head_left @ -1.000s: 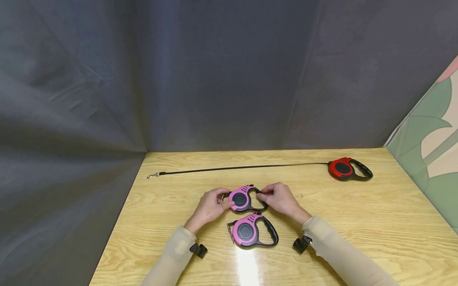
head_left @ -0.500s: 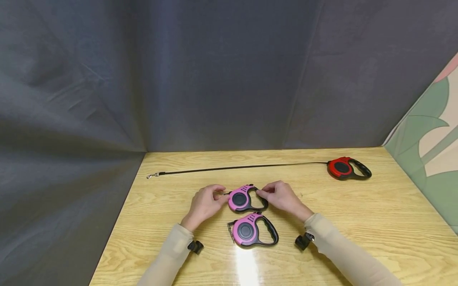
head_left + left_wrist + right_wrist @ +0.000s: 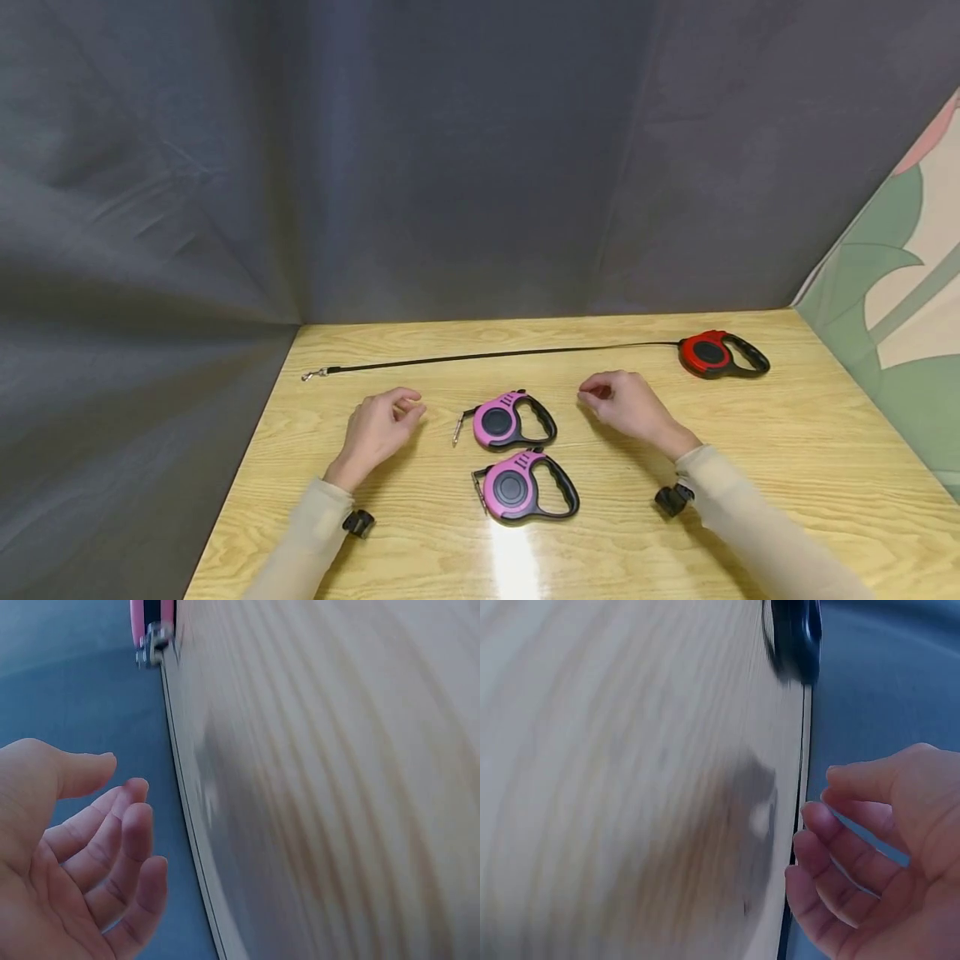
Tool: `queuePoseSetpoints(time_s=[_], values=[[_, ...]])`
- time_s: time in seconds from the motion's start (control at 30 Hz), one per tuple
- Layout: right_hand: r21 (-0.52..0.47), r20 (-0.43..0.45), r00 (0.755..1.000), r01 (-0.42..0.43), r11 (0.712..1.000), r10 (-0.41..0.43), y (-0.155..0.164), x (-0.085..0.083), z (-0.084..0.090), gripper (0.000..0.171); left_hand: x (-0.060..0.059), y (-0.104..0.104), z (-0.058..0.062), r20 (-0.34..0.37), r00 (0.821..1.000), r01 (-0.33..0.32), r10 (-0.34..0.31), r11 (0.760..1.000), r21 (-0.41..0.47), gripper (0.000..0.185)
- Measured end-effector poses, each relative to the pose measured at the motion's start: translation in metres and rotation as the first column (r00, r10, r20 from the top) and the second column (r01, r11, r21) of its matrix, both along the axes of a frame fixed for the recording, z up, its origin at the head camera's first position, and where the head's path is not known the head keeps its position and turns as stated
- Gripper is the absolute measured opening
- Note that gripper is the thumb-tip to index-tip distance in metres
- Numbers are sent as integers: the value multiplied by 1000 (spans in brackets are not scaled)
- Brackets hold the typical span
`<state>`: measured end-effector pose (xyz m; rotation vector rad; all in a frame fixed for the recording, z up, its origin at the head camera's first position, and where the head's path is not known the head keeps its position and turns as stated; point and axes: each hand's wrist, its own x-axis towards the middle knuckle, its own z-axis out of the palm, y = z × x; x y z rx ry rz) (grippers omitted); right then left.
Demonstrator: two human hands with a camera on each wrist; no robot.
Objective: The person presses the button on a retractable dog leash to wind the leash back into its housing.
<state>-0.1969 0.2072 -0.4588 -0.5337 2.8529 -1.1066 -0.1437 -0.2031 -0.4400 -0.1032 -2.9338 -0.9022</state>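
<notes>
Two pink-and-black retractable dog leashes lie on the table in the head view, the upper pink leash just above the lower pink leash. Each has a metal clip at its left and a looped black handle at its right. My left hand hovers to the left of the upper leash, fingers loosely bent and holding nothing. To the right of that leash's handle, my right hand is also off the table, its fingers relaxed around nothing. In the left wrist view, the blurred metal clip shows beyond the thumb.
Along the back lies a red retractable leash, its black strap pulled out leftward to a metal clip. A dark curtain rises behind the wooden table and along its left side. Patterned fabric hangs at the right.
Both hands have let go of the upper pink leash and moved apart, left hand leftward, right hand rightward. The leash stays where it was, its clip now uncovered.
</notes>
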Motion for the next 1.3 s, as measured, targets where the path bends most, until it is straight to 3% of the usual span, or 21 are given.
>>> queuePoseSetpoints(time_s=[0.17, 0.33, 0.63, 0.73, 0.97, 1.17, 1.3], values=[[30, -26, 999, 42, 999, -42, 25, -6, 5, 12, 2, -27, 8, 3, 999, -49, 49, 998, -39, 28], [41, -28, 997, 78, 996, -77, 54, -12, 10, 15, 0, -52, 13, -37, 995, -99, 96, 991, -91, 28], [80, -92, 983, 167, 983, -160, 105, -20, 13, 22, -11, -93, 19, -106, 980, -184, 166, 964, -191, 28], [89, -94, 976, 203, 975, -195, 122, -25, 14, 26, -17, -107, 19, -86, 973, -224, 212, 960, -166, 30], [50, -47, 943, 332, 942, -329, 167, -38, 20, 35, -28, -133, 19, -7, 936, -349, 351, 931, -108, 35], [124, -72, 925, 379, 917, -372, 202, -46, 13, 37, -34, -148, 12, 51, 928, -360, 369, 923, -136, 43], [176, -57, 919, 395, 902, -391, 219, -48, 2, 43, -39, -155, 6, 62, 937, -329, 343, 930, -164, 42]])
